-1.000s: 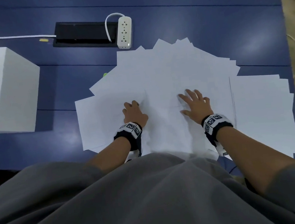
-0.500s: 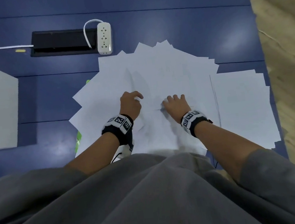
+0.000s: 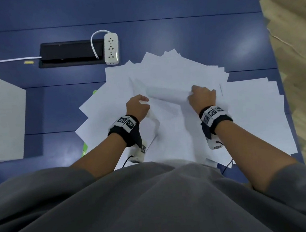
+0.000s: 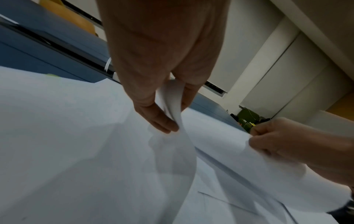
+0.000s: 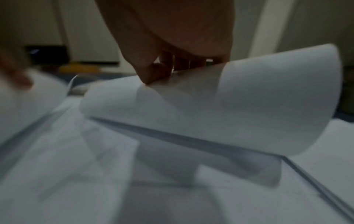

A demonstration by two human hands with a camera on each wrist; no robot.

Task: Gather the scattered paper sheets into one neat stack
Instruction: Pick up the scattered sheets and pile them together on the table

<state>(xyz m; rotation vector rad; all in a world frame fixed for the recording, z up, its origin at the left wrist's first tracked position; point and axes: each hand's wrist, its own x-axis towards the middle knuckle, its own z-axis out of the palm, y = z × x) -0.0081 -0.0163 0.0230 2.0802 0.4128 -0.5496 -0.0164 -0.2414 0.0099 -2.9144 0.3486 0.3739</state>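
My left hand (image 3: 137,107) pinches one end of a lifted sheet (image 3: 166,93); my right hand (image 3: 201,96) pinches the other. Remaining sheets (image 3: 253,116) lie fanned across the table (image 3: 176,27).

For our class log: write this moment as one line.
left hand: pinches sheet | right hand: pinches sheet | paper sheets: fanned on blue table, unstacked
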